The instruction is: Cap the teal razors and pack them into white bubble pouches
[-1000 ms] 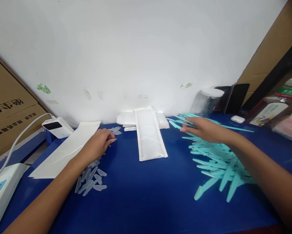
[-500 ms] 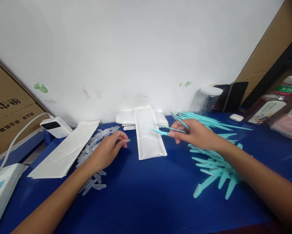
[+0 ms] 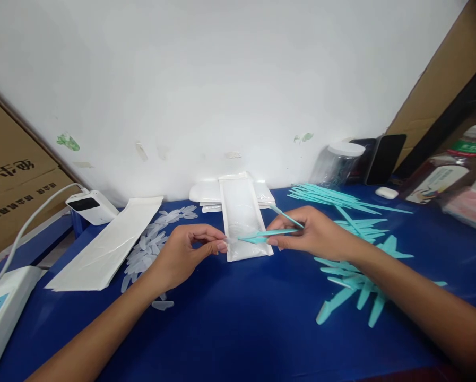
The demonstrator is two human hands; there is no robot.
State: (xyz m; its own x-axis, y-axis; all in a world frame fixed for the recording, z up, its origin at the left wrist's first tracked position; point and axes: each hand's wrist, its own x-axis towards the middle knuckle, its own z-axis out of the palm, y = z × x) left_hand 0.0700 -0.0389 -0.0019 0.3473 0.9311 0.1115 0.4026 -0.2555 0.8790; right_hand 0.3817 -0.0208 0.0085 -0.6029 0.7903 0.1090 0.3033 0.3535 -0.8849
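Observation:
My left hand (image 3: 196, 252) pinches a small translucent blade cover (image 3: 232, 241) between thumb and fingers. My right hand (image 3: 303, 233) is closed on turquoise eyebrow razors (image 3: 275, 232) that point in different directions. One razor's tip lies close to the cover; whether it is inside, I cannot tell. Beneath them lies a clear-fronted white padded pouch (image 3: 241, 201). Loose blade covers (image 3: 150, 244) are scattered by my left wrist. More turquoise razors (image 3: 365, 284) lie in a heap under my right forearm, which hides part of them.
White pouches (image 3: 106, 244) lie at the left, and others (image 3: 206, 192) are stacked against the wall. A white device with a cable (image 3: 89, 206) and a power strip (image 3: 7, 313) stand at far left. A lidded clear jar (image 3: 337, 164), phone (image 3: 387, 159) and bottle (image 3: 439, 172) are back right.
My left hand has moved right with the cover. My right hand has come slightly down and nearer, bringing a razor's tip up to the cover over the pouch.

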